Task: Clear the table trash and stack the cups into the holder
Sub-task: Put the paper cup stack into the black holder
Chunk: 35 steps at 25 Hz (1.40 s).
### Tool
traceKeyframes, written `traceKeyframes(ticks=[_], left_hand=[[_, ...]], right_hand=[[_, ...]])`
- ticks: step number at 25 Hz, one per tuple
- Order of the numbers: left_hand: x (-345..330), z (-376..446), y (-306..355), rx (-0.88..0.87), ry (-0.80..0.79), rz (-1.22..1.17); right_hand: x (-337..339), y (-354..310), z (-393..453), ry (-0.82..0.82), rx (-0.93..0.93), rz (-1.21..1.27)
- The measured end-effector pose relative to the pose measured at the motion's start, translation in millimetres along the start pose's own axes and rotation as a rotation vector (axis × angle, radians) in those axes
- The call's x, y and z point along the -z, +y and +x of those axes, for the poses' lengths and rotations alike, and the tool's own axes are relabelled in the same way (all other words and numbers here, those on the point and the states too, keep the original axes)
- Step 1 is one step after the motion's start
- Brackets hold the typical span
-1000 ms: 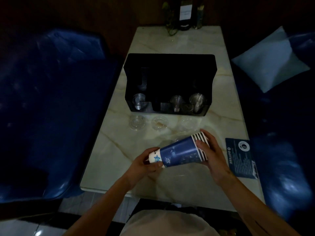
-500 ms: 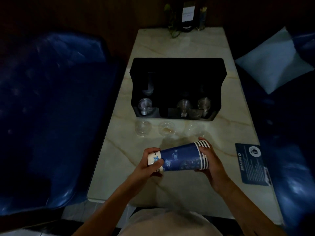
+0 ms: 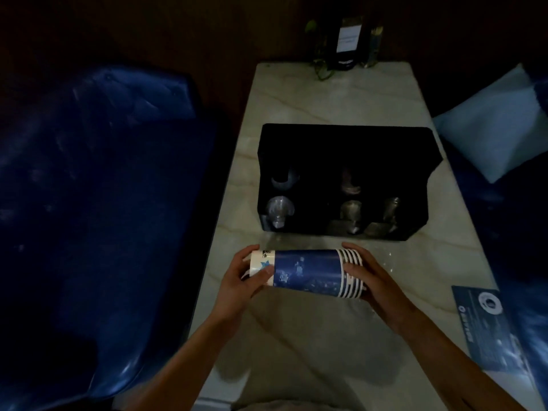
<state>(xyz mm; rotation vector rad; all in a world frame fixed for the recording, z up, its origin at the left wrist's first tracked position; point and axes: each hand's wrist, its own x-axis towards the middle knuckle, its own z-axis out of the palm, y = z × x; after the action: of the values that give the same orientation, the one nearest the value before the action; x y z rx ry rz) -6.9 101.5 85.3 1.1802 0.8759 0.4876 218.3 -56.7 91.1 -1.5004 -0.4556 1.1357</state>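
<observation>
A stack of blue paper cups [image 3: 307, 272] lies sideways in the air just above the marble table [image 3: 332, 96], bases to the left and striped rims to the right. My left hand [image 3: 243, 280] grips the white base end. My right hand [image 3: 376, 280] cups the rim end. Just beyond the stack stands the black cup holder [image 3: 344, 149], its front slots showing several clear plastic cups [image 3: 277, 209]. The stack hides the clear lids that lay in front of the holder.
A blue printed card [image 3: 492, 324] lies at the table's right edge. Blue padded seats [image 3: 98, 179] flank the table, with a pale cushion [image 3: 492, 126] on the right one. A dark sign stand and plant [image 3: 347, 43] sit at the far end.
The cup stack has swung from tilted to nearly level and moved forward, close to the holder's front. My head has moved nearer, so everything looks larger.
</observation>
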Motion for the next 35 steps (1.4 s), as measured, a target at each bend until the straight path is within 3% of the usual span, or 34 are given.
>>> traceKeyframes(ticks=[9, 13, 15, 18, 20, 23, 27, 35], left_hand=[[30, 83, 84, -0.125, -0.100, -0.128], [28, 117, 136, -0.221, -0.069, -0.029], [27, 138, 161, -0.244, -0.082, 0.033], [25, 169, 197, -0.294, -0.093, 0.091], [23, 188, 217, -0.337, -0.104, 0.134], [17, 214, 240, -0.392, -0.109, 0.204], [11, 237, 263, -0.487, -0.093, 0.285], [4, 273, 284, -0.585, -0.046, 0.517]], right_hand=[[-23, -64, 59, -0.183, 0.063, -0.176], [-29, -109, 90, -0.279, 0.122, -0.346], [-24, -136, 115, -0.192, 0.223, -0.509], [-5, -171, 164, 0.227, 0.477, -0.937], [6, -181, 198, 0.346, 0.525, -1.199], [12, -176, 240, 0.287, 0.404, -1.438], [10, -150, 264, 0.245, 0.318, -1.453], [13, -134, 272, 0.339, 0.414, -1.565]])
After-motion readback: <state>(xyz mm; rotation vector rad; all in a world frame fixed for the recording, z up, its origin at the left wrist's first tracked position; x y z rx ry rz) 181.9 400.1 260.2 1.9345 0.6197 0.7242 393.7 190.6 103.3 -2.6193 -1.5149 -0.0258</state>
